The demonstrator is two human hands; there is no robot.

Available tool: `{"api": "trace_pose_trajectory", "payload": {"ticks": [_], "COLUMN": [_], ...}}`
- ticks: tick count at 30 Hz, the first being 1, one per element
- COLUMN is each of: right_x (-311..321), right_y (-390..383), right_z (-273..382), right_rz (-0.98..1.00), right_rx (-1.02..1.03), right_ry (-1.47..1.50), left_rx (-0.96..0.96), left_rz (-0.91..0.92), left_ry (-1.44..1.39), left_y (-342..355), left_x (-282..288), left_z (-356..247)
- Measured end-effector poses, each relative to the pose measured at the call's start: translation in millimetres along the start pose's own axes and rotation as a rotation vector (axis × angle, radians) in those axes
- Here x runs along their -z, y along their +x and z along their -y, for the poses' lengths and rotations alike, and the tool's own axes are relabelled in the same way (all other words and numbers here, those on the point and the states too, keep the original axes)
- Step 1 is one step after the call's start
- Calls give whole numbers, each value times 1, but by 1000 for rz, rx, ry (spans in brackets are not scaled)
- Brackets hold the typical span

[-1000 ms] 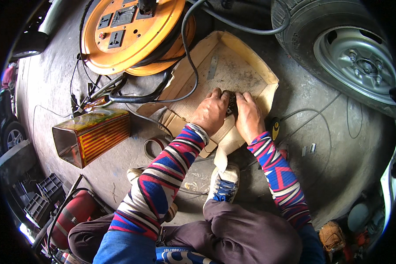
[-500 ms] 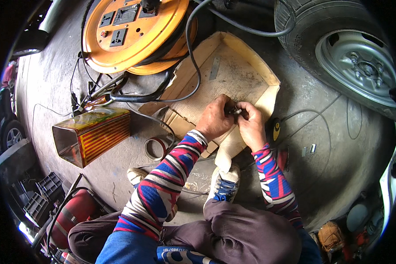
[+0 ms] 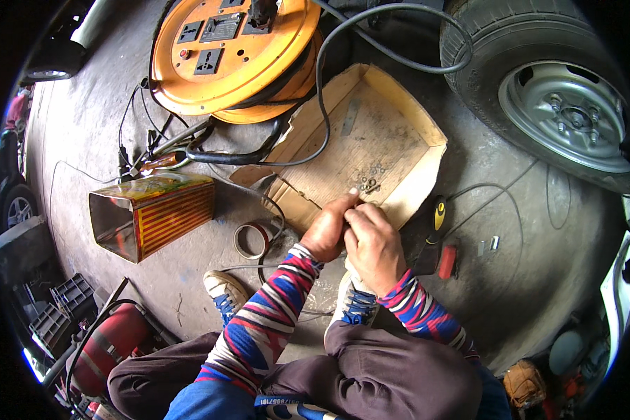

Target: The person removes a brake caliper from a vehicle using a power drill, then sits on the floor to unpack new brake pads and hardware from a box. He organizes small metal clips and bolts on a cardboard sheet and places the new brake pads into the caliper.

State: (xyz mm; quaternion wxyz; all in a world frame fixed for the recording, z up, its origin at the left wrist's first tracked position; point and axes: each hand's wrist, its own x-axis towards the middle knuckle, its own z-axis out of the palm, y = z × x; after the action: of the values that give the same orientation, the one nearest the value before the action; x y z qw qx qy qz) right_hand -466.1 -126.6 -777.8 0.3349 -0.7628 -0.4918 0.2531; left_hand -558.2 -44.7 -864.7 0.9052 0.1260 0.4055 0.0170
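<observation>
**Head view: both hands pinched together at the near edge of the cardboard tray**

Head view. The landmark is the cardboard tray (image 3: 371, 140), a flattened box lying open on the concrete floor (image 3: 525, 231). The left hand (image 3: 331, 227) and right hand (image 3: 371, 241) meet at the tray's near edge, touching each other. The fingers of both are curled narrow, tips pressed together as if around something very small. What sits between them is hidden, so I cannot tell what is held, or whether either hand holds anything.

Just beyond the fingertips, inside the tray, lies a cluster of small nuts and washers (image 3: 371, 183). Judgement: these are hard, stiff metal pieces, light each, not fragile, probably a little greasy and prone to roll or slip. A fingertip pinch on the outer rim or flats suits them; a washer lying flat likely needs a nail under its edge first.

A black cable (image 3: 320, 91) crosses the tray's left part. Beyond and left of the tray stands an orange cable reel (image 3: 231, 56) with sockets on its face. Left of the tray lies a striped tin box (image 3: 154, 213) on its side; near the tray's near-left corner is a tape roll (image 3: 253, 240). Right of the tray lies a yellow-handled tool (image 3: 439, 213), and further right stands a car wheel (image 3: 567, 112).
</observation>
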Motion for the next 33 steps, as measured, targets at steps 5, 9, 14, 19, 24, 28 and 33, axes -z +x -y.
{"api": "trace_pose_trajectory", "payload": {"ticks": [5,9,14,19,24,28,33], "right_x": [-1,6,16,2,-3,-6,-7], "right_y": [-15,-22,-6,26,32,31,32], "right_z": [12,9,-34,-78,-90,-92,-101], "right_rz": [52,5,-164,-26,74,78,95], "right_rx": [187,-80,-24,70,77,83,49], "right_ry": [13,376,31,-211,-372,-405,-343], "left_rx": [124,171,159,-250,-1148,-1128,-1006], "left_rz": [117,127,91,232,-537,-960,-1147], "left_ry": [-177,-195,-15,28,386,857,936], "left_y": [-26,-45,-82,-180,-276,-278,-271], "left_x": [25,31,17,2,24,62,78], "left_z": [1,-8,-44,-116,-186,-205,-197]}}
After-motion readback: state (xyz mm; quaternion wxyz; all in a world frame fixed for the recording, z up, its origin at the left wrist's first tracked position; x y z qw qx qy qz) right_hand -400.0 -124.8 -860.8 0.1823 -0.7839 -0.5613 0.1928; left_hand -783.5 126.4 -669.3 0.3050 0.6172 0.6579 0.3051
